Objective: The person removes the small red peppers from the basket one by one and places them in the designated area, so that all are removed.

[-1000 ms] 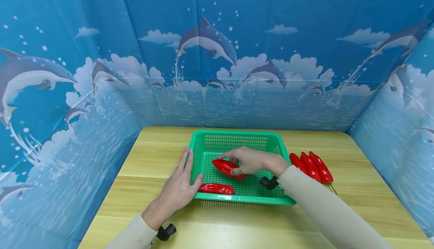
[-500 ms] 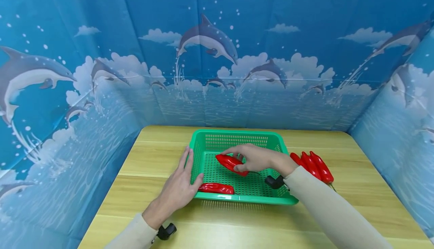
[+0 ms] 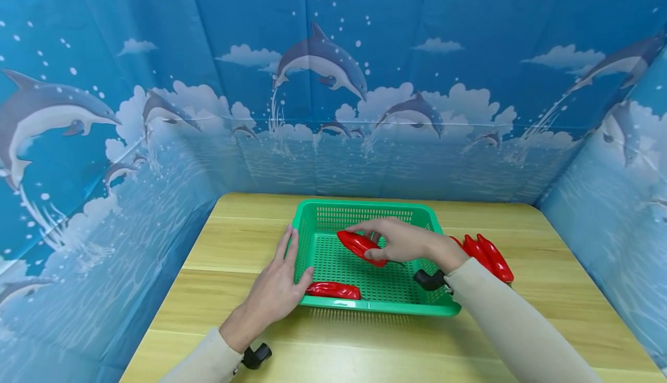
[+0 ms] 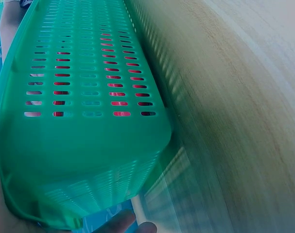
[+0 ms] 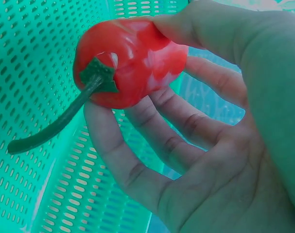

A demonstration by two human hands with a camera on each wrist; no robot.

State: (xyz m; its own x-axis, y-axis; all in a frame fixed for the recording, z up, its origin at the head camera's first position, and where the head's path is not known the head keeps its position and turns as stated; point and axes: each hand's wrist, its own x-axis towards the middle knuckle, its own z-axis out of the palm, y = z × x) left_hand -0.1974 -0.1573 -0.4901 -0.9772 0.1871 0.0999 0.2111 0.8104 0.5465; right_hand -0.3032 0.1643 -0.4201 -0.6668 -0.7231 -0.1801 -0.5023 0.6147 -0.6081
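My right hand holds a shiny red chili pepper over the green plastic basket. In the right wrist view the thumb presses one side of this pepper and the fingertips sit on the other, its green stem hanging free. With fingers straight, my left hand rests along the basket's left rim, thumb at the near corner. A second red pepper lies inside the basket against the near wall; red shows through the slots of that wall in the left wrist view.
Several red peppers lie side by side on the wooden table, right of the basket; the right forearm partly covers them. A dolphin-print curtain rises behind the table and along both sides.
My right hand has moved a little to the right and away from me, carrying the pepper with it. The left hand, the basket and the pepper lying in it have stayed put.
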